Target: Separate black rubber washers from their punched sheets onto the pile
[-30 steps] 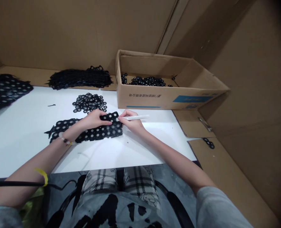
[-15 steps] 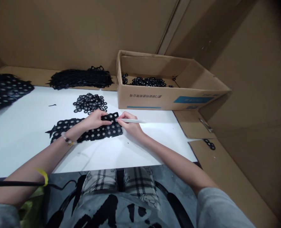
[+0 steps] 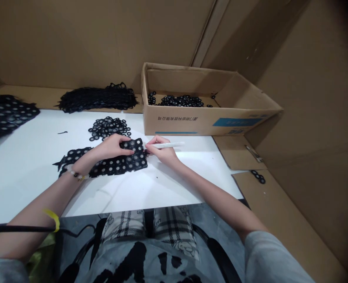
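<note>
A black rubber sheet of joined rings (image 3: 112,166) with pale round centres lies flat on the white tabletop. My left hand (image 3: 112,147) is closed on its upper part, thumb over the rings and fingers at the far edge. At the sheet's right end, my right hand (image 3: 162,152) grips a white pen-like tool (image 3: 174,144), its blunt end pointing right. The tool's tip is hidden by my fingers, beside the sheet's edge. Just beyond my left hand is a heap of loose black rings (image 3: 110,126).
An open cardboard box (image 3: 180,121) holding loose rings stands at the back right. A stack of black sheets (image 3: 99,99) lies at the back, more dotted sheets (image 3: 9,116) at far left. Tweezers (image 3: 253,153) and a few joined rings (image 3: 258,177) rest on cardboard at right.
The right hand with the pen-like tool has shifted slightly away from the sheet's right edge. The left hand keeps its hold; the whole view has drifted a little.
</note>
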The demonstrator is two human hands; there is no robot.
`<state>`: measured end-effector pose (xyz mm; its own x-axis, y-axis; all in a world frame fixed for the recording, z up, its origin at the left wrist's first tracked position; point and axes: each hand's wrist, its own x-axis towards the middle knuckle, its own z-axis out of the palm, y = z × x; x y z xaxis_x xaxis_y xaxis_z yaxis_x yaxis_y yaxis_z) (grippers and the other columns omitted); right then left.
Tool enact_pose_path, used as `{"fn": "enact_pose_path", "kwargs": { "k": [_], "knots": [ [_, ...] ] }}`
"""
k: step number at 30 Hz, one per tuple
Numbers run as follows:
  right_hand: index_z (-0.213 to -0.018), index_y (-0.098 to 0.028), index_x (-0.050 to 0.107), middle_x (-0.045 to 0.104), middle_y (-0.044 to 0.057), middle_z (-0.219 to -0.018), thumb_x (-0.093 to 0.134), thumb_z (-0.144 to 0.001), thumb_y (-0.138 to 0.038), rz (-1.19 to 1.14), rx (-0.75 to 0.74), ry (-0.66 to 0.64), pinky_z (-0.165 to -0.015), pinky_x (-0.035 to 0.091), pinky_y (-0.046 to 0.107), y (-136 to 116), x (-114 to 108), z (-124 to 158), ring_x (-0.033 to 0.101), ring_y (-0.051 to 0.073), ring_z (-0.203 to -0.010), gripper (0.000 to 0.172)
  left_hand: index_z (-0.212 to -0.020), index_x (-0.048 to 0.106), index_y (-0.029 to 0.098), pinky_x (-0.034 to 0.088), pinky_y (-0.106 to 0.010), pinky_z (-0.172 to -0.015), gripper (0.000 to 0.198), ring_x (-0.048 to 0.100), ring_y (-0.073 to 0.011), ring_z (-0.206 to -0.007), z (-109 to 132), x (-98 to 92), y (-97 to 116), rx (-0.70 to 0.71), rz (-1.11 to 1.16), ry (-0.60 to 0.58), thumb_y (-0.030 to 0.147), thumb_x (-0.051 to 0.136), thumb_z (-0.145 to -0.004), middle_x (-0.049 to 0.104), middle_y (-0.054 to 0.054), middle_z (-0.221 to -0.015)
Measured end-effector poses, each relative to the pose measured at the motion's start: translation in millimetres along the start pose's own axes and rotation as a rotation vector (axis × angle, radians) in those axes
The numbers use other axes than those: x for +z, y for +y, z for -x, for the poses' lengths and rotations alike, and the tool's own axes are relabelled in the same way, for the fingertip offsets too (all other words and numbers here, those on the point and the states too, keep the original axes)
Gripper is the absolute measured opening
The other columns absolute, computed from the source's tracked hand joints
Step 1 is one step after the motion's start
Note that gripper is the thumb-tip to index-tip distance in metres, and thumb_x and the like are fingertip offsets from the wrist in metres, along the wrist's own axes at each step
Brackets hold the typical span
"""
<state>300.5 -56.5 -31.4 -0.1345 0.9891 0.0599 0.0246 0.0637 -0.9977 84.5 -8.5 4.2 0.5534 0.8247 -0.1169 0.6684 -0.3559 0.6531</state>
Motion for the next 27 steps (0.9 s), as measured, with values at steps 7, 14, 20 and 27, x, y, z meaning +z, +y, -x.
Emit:
{"fn": "enact_pose_path", "kwargs": {
  "k": [7,14,20,27],
  "knots": [
    [-0.072,-0.019,0.056,0.064,0.0,-0.069,0.073,-0.07,-0.039,-0.059,0.017,-0.033,-0.068,0.057,0.033,-2.8,3.3,2.3,0.067,0.016,-0.069,0.026,-0.085,0.07,0.017,0.044,-0.03,-0.073,0.039,0.062,-0.0208,-0.079,-2.1,12.3,0.8,0.016,0.205,-0.016,0.053,0.069,-0.071,0.072,-0.002,-0.086],
    [-0.074,-0.021,0.05,0.066,-0.001,-0.073,0.071,-0.072,-0.043,-0.169,0.068,-0.059,-0.074,0.058,0.037,-1.3,1.6,3.0,0.068,0.017,-0.069,0.03,-0.079,0.07,0.016,0.046,-0.031,-0.073,0.038,0.064,-0.0212,-0.078,-3.2,13.8,-4.0,-0.03,0.257,-0.037,0.053,0.069,-0.071,0.074,-0.003,-0.084],
    [-0.076,-0.022,0.049,0.067,-0.001,-0.073,0.07,-0.074,-0.044,-0.176,0.068,-0.068,-0.073,0.058,0.038,-3.2,1.4,3.9,0.068,0.017,-0.068,0.031,-0.078,0.07,0.016,0.046,-0.031,-0.072,0.035,0.063,-0.0205,-0.077,-2.2,12.8,-1.4,-0.012,0.275,-0.045,0.051,0.069,-0.072,0.074,-0.004,-0.084],
    [-0.074,-0.021,0.05,0.066,0.001,-0.074,0.067,-0.077,-0.041,0.017,-0.025,-0.04,-0.069,0.054,0.032,-1.4,3.1,4.7,0.066,0.016,-0.07,0.026,-0.077,0.069,0.016,0.043,-0.028,-0.065,0.033,0.059,-0.0173,-0.069,-0.7,13.8,3.0,-0.001,0.276,-0.034,0.048,0.069,-0.072,0.07,-0.002,-0.075]
  ]
}}
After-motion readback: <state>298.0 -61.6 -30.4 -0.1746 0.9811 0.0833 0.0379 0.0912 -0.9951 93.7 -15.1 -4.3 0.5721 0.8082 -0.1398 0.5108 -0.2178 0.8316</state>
